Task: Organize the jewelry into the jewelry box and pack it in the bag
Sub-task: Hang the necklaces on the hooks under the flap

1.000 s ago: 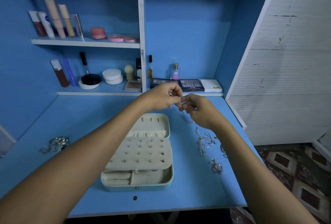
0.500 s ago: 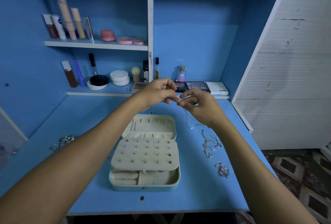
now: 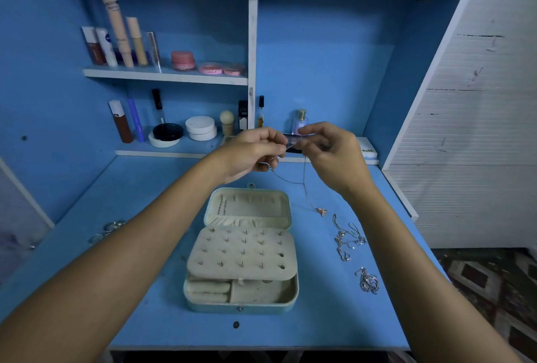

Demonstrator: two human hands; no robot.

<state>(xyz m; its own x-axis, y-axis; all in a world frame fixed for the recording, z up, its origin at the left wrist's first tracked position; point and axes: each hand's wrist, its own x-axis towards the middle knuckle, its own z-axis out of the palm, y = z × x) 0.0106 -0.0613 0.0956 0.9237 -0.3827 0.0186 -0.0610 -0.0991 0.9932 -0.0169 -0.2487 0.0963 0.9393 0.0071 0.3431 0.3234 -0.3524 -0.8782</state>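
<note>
Here, both hands, left hand [image 3: 250, 153] and right hand [image 3: 334, 156], pinched a pendant necklace [image 3: 305, 185] above the open jewelry box [image 3: 241, 261]; hanging it on the lid's hooks likely came next.

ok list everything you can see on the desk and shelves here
jewelry box: one, cream, open, desk centre
necklace: one, thin silver chain with pendant, hanging from both hands
loose jewelry: two silver heaps, desk right of box
rings: few, silver, desk left
tubes and bottles: several, upper shelf
pink jars: three, upper shelf
compacts: white and black, lower shelf
perfume bottle: one, lower shelf
left hand: pinching chain
right hand: pinching chain
</note>
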